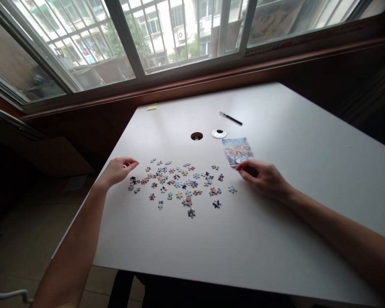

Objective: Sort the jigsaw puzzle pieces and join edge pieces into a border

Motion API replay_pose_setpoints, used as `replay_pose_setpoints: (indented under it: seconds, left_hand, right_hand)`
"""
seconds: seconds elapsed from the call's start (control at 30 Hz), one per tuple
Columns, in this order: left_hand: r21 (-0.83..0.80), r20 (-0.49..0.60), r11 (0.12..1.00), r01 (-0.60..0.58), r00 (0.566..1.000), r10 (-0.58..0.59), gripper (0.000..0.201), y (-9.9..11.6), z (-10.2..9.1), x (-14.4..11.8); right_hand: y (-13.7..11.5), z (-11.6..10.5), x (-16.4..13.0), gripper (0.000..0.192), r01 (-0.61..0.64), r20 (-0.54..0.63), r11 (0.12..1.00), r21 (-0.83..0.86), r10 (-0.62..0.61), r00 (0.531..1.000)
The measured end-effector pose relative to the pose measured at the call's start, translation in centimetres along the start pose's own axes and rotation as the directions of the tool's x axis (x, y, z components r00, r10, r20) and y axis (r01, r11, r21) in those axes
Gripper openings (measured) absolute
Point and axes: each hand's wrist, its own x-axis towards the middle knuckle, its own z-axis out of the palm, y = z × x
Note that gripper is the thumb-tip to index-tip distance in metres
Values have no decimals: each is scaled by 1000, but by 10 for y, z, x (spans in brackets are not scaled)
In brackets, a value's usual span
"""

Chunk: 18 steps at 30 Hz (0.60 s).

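Observation:
Many loose jigsaw puzzle pieces (177,185) lie scattered on the white table (186,244) between my two hands. Left of the pieces is my left hand (117,171), its thumb and fingertips pressed together; whether anything small is between them cannot be made out. A colourful picture card (237,149) lies to the right, behind the pieces. At its near edge my right hand (265,179) is curled, with thumb and finger closed at the card's border and covering its near right corner.
A black pen (231,118) lies toward the far side. Nearer are a round cable hole (196,136) in the tabletop and a loose round cover (218,134). A yellow strip (152,107) marks the far left corner. Behind the table stands a barred window (179,34).

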Motion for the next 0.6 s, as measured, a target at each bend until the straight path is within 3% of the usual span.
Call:
replay_pose_setpoints:
  seconds: [0.07, 0.13, 0.33, 0.47, 0.6]
  left_hand:
    - [-19, 143, 998, -55, 988, 57, 44, -14, -8, -19]
    - [-43, 171, 994, -98, 980, 104, 46, -22, -8, -36]
    - [26, 28, 971, -236, 972, 235, 42, -10, 15, -53]
    - [56, 55, 951, -305, 952, 302, 34, -1, 23, -43]
    - [19, 67, 948, -317, 947, 315, 32, 5, 20, -42]
  right_hand:
    - [1, 1, 0, 17, 3, 6, 1000, 7, -3, 1000]
    - [3, 1, 0, 16, 5, 15, 1000, 7, -5, 1000]
    - [2, 1, 1, 18, -7, 8, 1000, -19, 7, 1000]
    - [0, -1, 0, 17, -10, 4, 1000, -16, 10, 1000]
    - [0, 0, 0, 17, -20, 7, 1000, -4, 20, 1000]
